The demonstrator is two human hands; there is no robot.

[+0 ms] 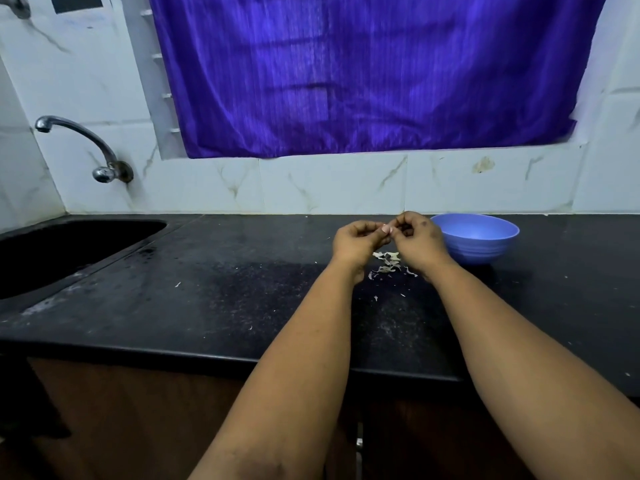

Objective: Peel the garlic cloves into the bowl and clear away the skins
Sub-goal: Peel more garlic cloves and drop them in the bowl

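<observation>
My left hand (358,240) and my right hand (419,239) meet above the black counter, fingers curled, both pinching a small pale garlic clove (390,227) between their fingertips. A blue bowl (498,239) stands just right of my right hand; its inside shows no cloves from this angle. A small heap of whitish garlic skins (388,260) lies on the counter right under my hands, with a few flakes scattered around it.
A black sink (69,251) is set into the counter (207,289) at the left, with a metal tap (86,143) on the tiled wall above it. A purple curtain (374,71) hangs behind. The counter's front edge runs below my forearms.
</observation>
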